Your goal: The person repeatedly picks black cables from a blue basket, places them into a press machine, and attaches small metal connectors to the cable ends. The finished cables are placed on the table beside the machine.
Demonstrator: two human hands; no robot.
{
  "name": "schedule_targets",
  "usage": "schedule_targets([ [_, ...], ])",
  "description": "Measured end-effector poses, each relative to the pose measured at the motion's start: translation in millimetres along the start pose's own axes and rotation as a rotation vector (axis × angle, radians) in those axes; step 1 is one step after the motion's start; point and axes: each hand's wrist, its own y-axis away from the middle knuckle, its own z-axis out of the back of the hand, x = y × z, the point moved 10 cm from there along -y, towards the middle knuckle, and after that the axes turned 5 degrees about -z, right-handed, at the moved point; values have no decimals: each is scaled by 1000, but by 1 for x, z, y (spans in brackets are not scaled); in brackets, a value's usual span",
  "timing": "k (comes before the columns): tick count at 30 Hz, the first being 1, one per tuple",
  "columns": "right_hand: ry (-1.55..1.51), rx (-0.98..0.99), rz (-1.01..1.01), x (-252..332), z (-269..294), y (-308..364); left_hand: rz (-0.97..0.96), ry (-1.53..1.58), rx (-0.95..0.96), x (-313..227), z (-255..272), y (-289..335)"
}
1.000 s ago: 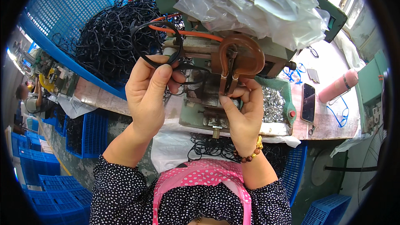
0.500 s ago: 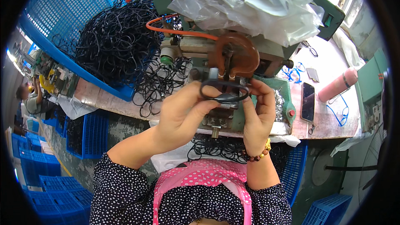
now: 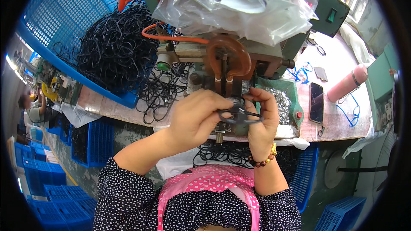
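A black eyeglass frame [image 3: 233, 121] is held level between my two hands, just in front of the bench machine's brown loop-shaped part [image 3: 229, 57]. Thumb and fingers of my left hand [image 3: 192, 115] pinch its left end. At the right end, my right hand [image 3: 263, 122] grips the rim with the thumb and bent fingers. Some fingertips and the middle of the frame are blurred against the machine's metal parts. Beyond my left hand, more black frames [image 3: 165, 90] lie loose on the table.
A blue crate [image 3: 64, 70] full of black frames stands at the left. Clear plastic bags [image 3: 239, 6] cover the machine top. Rightward lie a green tray [image 3: 293, 98] of shavings, a phone [image 3: 317, 102], a pink bottle [image 3: 347, 84] and blue frames [image 3: 353, 113]. A person [image 3: 36, 111] sits far left.
Both hands have drawn the black frame slightly toward me, away from the brown loop, and its tilt has changed. Both hands keep hold of it.
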Motion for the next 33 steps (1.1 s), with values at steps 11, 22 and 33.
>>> schedule_targets([
  [11, -33, 0, -40, -13, 4, -1, 206, 222, -90, 15, 7, 13],
  [22, -15, -1, -42, -16, 5, -1, 158, 147, -118, 14, 4, 7],
  [33, -25, 2, -44, -9, 7, 10, 204, 217, -147, 21, 4, 20],
])
